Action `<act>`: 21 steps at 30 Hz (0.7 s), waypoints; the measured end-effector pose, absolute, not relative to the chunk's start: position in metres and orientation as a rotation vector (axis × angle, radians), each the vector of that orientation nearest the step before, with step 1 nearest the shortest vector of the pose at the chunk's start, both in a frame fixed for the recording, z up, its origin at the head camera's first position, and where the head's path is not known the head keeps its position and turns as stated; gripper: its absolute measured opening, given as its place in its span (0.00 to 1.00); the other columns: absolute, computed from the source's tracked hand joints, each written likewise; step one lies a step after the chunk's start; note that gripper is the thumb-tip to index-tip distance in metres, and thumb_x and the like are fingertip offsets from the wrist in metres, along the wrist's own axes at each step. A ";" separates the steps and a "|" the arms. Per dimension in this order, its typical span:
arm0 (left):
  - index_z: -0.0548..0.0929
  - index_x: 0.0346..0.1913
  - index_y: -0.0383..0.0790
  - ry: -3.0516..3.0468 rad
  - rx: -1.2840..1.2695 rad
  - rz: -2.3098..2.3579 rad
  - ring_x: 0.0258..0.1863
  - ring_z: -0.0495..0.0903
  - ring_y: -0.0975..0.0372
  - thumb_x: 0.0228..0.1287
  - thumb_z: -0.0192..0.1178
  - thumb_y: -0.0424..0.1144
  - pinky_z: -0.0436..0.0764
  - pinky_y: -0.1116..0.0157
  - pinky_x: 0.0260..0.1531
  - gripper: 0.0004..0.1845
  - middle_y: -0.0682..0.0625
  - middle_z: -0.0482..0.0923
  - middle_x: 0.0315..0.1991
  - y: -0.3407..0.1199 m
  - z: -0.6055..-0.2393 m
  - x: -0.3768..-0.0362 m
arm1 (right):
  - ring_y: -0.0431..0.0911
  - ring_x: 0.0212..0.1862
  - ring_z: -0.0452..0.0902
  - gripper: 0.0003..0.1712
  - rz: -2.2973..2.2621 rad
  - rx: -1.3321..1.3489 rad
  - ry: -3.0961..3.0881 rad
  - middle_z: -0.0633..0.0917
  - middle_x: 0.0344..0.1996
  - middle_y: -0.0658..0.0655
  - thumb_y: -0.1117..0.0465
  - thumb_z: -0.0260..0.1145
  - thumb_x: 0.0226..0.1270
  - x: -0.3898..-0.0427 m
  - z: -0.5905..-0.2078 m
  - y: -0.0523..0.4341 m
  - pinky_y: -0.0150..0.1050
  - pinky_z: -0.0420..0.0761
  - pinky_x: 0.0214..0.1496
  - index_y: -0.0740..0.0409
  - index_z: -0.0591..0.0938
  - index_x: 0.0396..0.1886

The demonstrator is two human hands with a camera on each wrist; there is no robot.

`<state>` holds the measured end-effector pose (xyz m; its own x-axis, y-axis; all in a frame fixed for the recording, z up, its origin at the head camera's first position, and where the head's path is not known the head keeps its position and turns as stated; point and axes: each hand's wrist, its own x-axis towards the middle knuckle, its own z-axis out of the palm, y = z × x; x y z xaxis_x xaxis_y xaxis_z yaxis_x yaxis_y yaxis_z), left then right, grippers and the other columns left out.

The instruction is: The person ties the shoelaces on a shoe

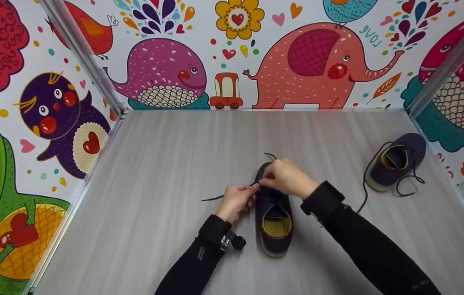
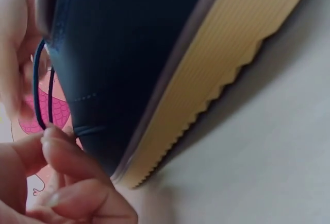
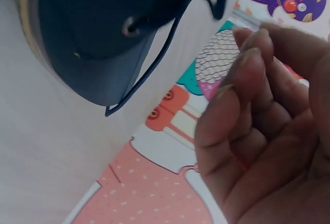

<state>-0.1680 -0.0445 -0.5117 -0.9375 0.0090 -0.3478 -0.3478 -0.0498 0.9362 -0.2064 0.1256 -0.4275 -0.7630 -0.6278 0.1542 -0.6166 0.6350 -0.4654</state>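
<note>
We see a navy shoe [image 1: 274, 213] with mustard-yellow lining and a cream ribbed sole, its twin [image 1: 398, 162] right of it, on a pale grey streaked tabletop [image 1: 154, 172].

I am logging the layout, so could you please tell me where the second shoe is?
In the head view the second shoe lies on the table's far right, near the right wall, apart from both hands.
</note>
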 end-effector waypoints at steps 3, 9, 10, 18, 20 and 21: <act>0.88 0.33 0.35 1.977 -0.379 2.072 0.15 0.70 0.68 0.65 0.68 0.44 0.64 0.73 0.12 0.13 0.53 0.78 0.20 -0.045 -0.509 -0.168 | 0.36 0.19 0.72 0.11 -0.735 -1.035 2.794 0.83 0.19 0.45 0.53 0.76 0.60 -0.189 -0.427 0.127 0.34 0.75 0.22 0.53 0.87 0.23; 0.88 0.34 0.34 1.963 -0.389 2.079 0.16 0.70 0.67 0.65 0.68 0.44 0.65 0.72 0.14 0.13 0.53 0.77 0.21 -0.045 -0.508 -0.169 | 0.38 0.19 0.71 0.16 -0.546 -0.939 2.876 0.78 0.16 0.42 0.46 0.79 0.52 -0.173 -0.432 0.125 0.40 0.75 0.22 0.47 0.82 0.17; 0.88 0.34 0.34 1.966 -0.389 2.077 0.16 0.70 0.67 0.65 0.68 0.44 0.65 0.72 0.14 0.14 0.53 0.77 0.21 -0.045 -0.508 -0.169 | 0.38 0.19 0.71 0.17 -0.531 -0.931 2.892 0.78 0.16 0.42 0.47 0.79 0.52 -0.172 -0.433 0.125 0.40 0.74 0.22 0.47 0.82 0.17; 0.88 0.36 0.35 2.637 -0.069 1.686 0.20 0.76 0.64 0.69 0.63 0.45 0.73 0.68 0.24 0.15 0.47 0.83 0.23 -0.051 -0.498 -0.171 | 0.36 0.18 0.68 0.15 -0.714 -0.898 2.882 0.76 0.15 0.42 0.53 0.75 0.60 -0.173 -0.440 0.132 0.35 0.71 0.20 0.48 0.81 0.18; 0.87 0.42 0.37 2.794 0.013 1.516 0.23 0.76 0.63 0.69 0.63 0.43 0.74 0.65 0.28 0.12 0.51 0.81 0.24 -0.053 -0.496 -0.174 | 0.36 0.17 0.68 0.15 -0.785 -0.876 2.857 0.76 0.15 0.42 0.54 0.74 0.61 -0.174 -0.441 0.135 0.34 0.70 0.20 0.49 0.81 0.18; 0.86 0.44 0.37 2.826 0.051 1.457 0.24 0.76 0.63 0.68 0.63 0.41 0.75 0.64 0.30 0.10 0.53 0.80 0.25 -0.054 -0.496 -0.176 | 0.36 0.17 0.68 0.15 -0.819 -0.861 2.844 0.77 0.16 0.42 0.53 0.74 0.62 -0.175 -0.442 0.136 0.34 0.70 0.20 0.49 0.81 0.18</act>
